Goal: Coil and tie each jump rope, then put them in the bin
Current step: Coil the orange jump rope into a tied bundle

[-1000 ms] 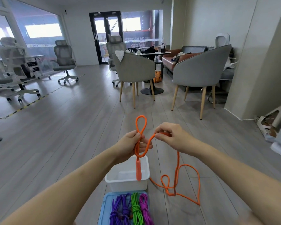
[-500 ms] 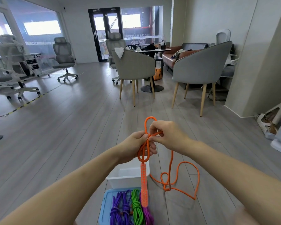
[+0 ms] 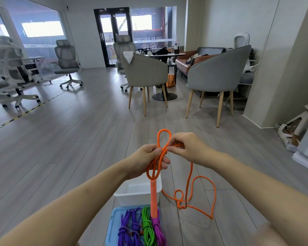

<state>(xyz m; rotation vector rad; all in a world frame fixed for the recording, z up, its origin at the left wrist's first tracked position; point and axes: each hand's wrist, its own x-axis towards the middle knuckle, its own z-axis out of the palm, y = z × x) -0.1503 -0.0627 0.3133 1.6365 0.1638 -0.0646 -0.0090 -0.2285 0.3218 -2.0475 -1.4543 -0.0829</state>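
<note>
Orange jump rope (image 3: 160, 158): held up in front of the person, loops gathered in the left hand (image 3: 147, 161), whose fingers curl round them, one loop standing above, handle (image 3: 153, 199) hanging straight down, the tail trailing onto the wooden floor (image 3: 78, 139) at right. Right hand (image 3: 187, 148): pinches a strand just beside the left. Below: white bin (image 3: 132, 192), and nearer, blue tray (image 3: 114, 221) holding coiled ropes (image 3: 140, 228), purple, green and magenta.

Grey plank floor (image 3: 64, 139); grey armchairs (image 3: 219, 71); office chairs (image 3: 66, 57); bright glass doors (image 3: 112, 32).
</note>
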